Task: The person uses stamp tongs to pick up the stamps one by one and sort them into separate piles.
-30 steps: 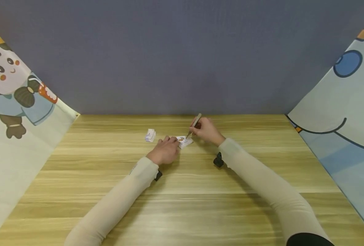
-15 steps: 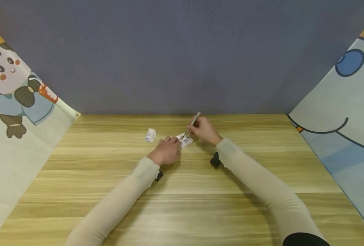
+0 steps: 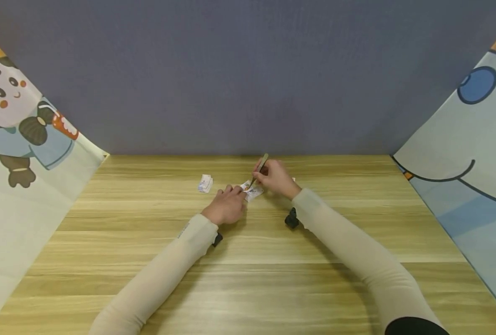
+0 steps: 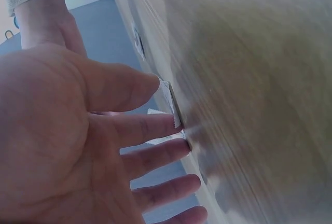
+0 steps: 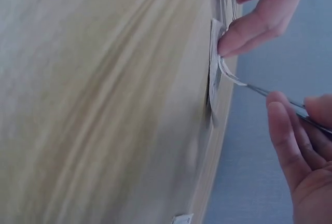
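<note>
My right hand [image 3: 276, 178] pinches a pair of slim metal tweezers [image 3: 259, 168] between thumb and fingers. Their tips meet the raised end of a thin white printed flap [image 5: 229, 71], which curves up from a flat white paper piece [image 3: 254, 193] on the table. My left hand [image 3: 227, 204] lies beside that piece, fingers nearly straight, and a fingertip [image 5: 239, 38] presses on the paper. In the left wrist view the white paper [image 4: 169, 102] shows at the thumb and index fingertips. Exactly what kind of paper it is, I cannot tell.
A small stack of white printed pieces [image 3: 205, 184] lies left of the hands. Another small white piece [image 5: 182, 219] sits to the right, mostly behind my right hand in the head view. The wooden table [image 3: 248, 288] meets a grey wall [image 3: 248, 79] at the back.
My right hand and the tweezers have moved slightly left, and the printed flap now bends up further. A small white piece shows beyond the right wrist. The left hand has hardly moved.
</note>
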`<state>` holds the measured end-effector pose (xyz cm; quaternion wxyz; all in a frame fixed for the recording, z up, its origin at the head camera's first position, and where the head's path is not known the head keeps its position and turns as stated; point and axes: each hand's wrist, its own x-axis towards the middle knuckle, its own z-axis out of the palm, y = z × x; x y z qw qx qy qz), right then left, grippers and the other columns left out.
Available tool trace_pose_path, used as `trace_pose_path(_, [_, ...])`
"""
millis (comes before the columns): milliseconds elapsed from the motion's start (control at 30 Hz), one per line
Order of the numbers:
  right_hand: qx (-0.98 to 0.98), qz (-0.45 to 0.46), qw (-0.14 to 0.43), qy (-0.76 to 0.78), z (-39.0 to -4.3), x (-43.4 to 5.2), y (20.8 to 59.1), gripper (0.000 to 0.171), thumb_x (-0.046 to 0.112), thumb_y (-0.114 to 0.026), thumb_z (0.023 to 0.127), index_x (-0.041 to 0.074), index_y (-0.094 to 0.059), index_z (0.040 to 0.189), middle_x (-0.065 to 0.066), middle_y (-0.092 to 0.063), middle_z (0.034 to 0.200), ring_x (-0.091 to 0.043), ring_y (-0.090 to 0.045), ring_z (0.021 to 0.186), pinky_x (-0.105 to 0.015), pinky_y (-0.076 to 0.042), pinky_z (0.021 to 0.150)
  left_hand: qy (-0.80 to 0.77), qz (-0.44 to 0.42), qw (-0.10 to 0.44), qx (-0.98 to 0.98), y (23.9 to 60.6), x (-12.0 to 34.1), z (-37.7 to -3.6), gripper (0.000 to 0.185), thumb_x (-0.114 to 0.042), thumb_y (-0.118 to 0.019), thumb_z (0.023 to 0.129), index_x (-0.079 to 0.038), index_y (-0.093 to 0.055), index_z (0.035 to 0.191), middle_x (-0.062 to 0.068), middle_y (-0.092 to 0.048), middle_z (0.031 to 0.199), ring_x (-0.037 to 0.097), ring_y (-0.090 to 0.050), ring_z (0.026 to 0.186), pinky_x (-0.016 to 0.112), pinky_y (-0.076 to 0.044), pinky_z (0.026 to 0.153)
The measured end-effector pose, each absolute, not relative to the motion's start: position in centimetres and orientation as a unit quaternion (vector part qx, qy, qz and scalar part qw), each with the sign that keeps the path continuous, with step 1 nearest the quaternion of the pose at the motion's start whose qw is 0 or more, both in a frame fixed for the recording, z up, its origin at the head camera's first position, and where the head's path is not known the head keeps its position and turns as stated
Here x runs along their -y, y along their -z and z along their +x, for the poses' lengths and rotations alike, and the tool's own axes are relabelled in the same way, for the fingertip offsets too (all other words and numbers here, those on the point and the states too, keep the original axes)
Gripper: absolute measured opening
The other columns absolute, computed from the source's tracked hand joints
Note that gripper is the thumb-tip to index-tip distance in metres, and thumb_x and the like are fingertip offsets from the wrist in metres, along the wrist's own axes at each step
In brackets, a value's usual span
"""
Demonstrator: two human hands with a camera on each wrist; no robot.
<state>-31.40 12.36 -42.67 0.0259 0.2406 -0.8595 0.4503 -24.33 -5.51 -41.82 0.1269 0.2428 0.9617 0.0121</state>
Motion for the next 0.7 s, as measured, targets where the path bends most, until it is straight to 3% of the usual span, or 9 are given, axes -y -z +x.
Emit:
trace_pose_path(133, [0.852, 0.238, 0.026, -0.465, -31.2, -12.5, 42.4, 0.004, 0.007, -0.064, 0.090, 0.004, -0.062, 0.092, -0.012, -0.066, 0.081, -0.026, -0.065, 0.068, -0.029, -0.053, 0.056, -0.015, 0.245, 0.126, -0.961, 41.8, 5.4, -24.4, 0.046, -0.027, -0.042, 0.101, -0.007, -0.043, 0.142, 0.008, -0.036, 0.143, 0.026, -0.037, 0.118, 0.044, -0.035, 0.092])
trace_pose_path(367, [0.815, 0.268, 0.070, -0.509, -31.2, -14.0, 40.8, 0.004, 0.000, -0.062, 0.090, 0.003, -0.061, 0.088, -0.016, -0.065, 0.076, -0.036, -0.065, 0.066, -0.046, -0.054, 0.058, -0.017, 0.243, 0.125, -0.962, 41.9, 5.2, -24.5, 0.046, -0.028, -0.042, 0.100, -0.008, -0.042, 0.142, 0.007, -0.036, 0.144, 0.026, -0.035, 0.122, 0.044, -0.033, 0.095])
trace_pose_path(700, [0.834, 0.275, 0.057, -0.475, -30.9, -17.0, 39.4, 0.012, 0.010, -0.063, 0.092, -0.002, -0.062, 0.092, -0.014, -0.065, 0.078, -0.018, -0.065, 0.063, -0.030, -0.054, 0.057, -0.046, 0.245, 0.113, -0.962, 41.5, 4.9, -24.5, 0.046, -0.025, -0.046, 0.099, -0.007, -0.043, 0.141, 0.009, -0.037, 0.143, 0.028, -0.033, 0.127, 0.045, -0.031, 0.098])
